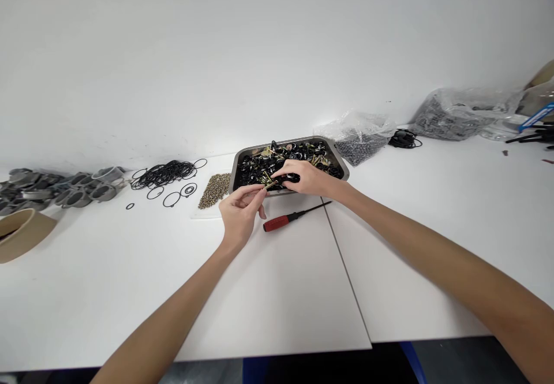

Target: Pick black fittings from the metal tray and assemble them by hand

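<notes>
My left hand (pixel 242 208) pinches a small brass-coloured pin (pixel 270 185) at the near edge of a metal tray (pixel 234 177). Over the tray, my right hand (pixel 300 177) has its thumb and forefinger bent close to the pin's far end; whether they grip anything is hard to make out. Black rings and brass-coloured parts (pixel 320 159) fill the tray in a loose heap. Just in front of it lies a screwdriver (pixel 277 223) with a red and black handle, its shaft pointing right.
Left of the tray are a pile of small brass pieces (pixel 215 190), black O-rings (pixel 167 174), grey fittings (pixel 78 196) and a tan roll (pixel 26 234). On the right stand plastic bags of small grey parts (pixel 359 144) and a black ring bundle (pixel 403 138). A seam (pixel 346 268) crosses the tabletop.
</notes>
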Demonstrator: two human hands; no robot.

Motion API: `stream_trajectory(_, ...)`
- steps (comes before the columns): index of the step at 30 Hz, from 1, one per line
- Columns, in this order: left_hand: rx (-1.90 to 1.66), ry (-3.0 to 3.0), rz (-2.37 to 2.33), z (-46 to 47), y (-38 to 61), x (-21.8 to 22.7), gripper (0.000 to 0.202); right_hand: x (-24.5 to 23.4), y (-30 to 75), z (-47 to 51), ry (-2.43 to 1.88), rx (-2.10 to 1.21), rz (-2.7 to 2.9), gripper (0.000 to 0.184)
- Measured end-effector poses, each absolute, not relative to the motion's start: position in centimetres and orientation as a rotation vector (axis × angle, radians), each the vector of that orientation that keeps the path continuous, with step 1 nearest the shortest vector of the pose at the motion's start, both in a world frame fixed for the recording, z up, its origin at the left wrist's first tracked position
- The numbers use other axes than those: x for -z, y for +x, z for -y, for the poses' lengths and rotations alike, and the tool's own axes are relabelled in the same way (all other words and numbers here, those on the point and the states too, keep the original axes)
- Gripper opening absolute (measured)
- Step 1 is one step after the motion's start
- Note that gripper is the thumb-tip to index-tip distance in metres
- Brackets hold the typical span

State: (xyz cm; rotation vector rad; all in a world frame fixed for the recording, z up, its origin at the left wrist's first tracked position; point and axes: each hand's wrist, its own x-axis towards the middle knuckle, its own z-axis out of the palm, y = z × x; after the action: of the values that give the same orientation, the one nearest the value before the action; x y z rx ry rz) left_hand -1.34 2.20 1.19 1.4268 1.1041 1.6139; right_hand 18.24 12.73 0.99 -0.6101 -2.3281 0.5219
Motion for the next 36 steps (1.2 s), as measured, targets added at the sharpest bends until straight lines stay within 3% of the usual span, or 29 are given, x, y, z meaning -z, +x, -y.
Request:
stream_trajectory(18,-1.486,1.503,-1.207,-2.1,-1.5,-0.7,0.027,-1.3,17.7,-11.6,-0.411,-0.231,2.323,0.021)
stream_trajectory(30,-1.537,1.462,-1.13,-2.3,-1.5,-1.1,0.049,-2.5,16.2,-9.5,-0.298,-0.114,2.303,0.021)
stream_trajectory(36,-1.477,1.401,-1.184,-2.9,-1.9,-1.0,0.047,-3.2,16.0,-8.6,-0.299,-0.158,2.309,0.021)
